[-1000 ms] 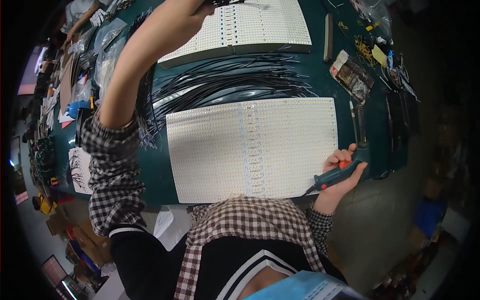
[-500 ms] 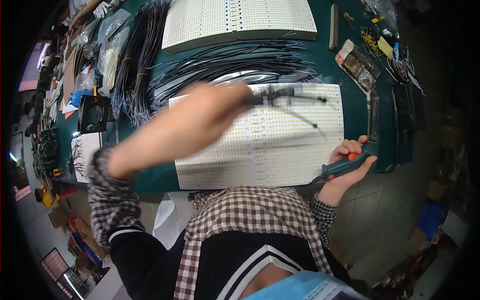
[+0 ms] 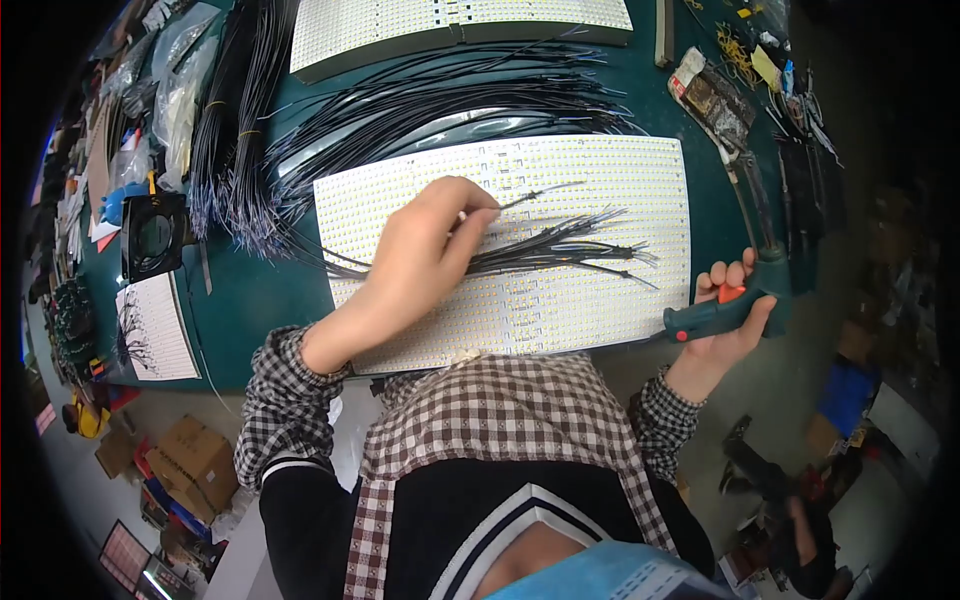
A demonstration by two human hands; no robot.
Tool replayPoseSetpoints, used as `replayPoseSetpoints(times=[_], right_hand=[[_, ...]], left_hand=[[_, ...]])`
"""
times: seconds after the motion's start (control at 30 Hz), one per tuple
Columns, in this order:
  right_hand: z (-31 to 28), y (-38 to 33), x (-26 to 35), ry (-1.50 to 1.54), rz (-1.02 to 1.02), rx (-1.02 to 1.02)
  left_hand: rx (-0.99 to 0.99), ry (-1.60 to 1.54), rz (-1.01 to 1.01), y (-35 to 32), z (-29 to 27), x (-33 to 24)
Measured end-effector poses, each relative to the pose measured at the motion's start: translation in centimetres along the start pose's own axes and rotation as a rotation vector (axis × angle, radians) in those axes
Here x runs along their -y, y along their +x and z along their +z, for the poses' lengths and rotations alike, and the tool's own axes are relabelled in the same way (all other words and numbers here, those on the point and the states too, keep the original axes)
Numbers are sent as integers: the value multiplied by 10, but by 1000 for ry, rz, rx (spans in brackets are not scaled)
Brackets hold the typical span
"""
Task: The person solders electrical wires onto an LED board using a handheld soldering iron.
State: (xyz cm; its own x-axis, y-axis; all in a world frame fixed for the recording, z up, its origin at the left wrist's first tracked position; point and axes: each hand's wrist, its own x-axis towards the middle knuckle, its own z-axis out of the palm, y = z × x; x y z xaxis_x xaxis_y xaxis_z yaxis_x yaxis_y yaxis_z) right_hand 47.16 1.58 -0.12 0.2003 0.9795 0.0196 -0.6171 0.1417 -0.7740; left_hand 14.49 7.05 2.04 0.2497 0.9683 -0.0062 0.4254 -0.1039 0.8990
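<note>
A white LED panel (image 3: 620, 170) dotted with small yellowish chips lies in front of me at the table's near edge. Over its middle, my left hand (image 3: 425, 240) is closed, thumb and forefinger pinching a thin black cable (image 3: 525, 198) whose end points right. Just below these fingers a loose bunch of black cables (image 3: 530, 252) rests on the panel, its tips fanned to the right. My right hand (image 3: 715, 352) is wrapped round a green soldering gun (image 3: 700, 322) with a red trigger, beyond the panel's right edge. Its metal tip end points away from me.
More black cables (image 3: 450, 105) lie behind the panel, before a stack of LED panels (image 3: 460, 15). Tied cable bundles (image 3: 225, 150) hang together at left, near a black fan frame (image 3: 155, 238) and a white pad (image 3: 160, 330). A stained solder tray (image 3: 715, 105) sits at far right.
My left hand has come down and nearer; the cable bunch now lies on the panel and one cable is between the fingers. The soldering gun has moved right, still in my right hand.
</note>
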Motion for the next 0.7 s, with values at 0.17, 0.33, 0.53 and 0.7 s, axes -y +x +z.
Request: replayPoseSetpoints(times=[0.17,0.33,0.53,0.7], right_hand=[[18,4,30,-325,-26,-20],[51,22,29,-378,43,64],[66,23,14,-415,119,47],[66,16,9,-425,147,9]], left_hand=[[-36,428,111,5,-34,-1],[5,350,160,20,-23,25],[-15,290,51,44,-6,30],[-54,265,67,43,-8,26]])
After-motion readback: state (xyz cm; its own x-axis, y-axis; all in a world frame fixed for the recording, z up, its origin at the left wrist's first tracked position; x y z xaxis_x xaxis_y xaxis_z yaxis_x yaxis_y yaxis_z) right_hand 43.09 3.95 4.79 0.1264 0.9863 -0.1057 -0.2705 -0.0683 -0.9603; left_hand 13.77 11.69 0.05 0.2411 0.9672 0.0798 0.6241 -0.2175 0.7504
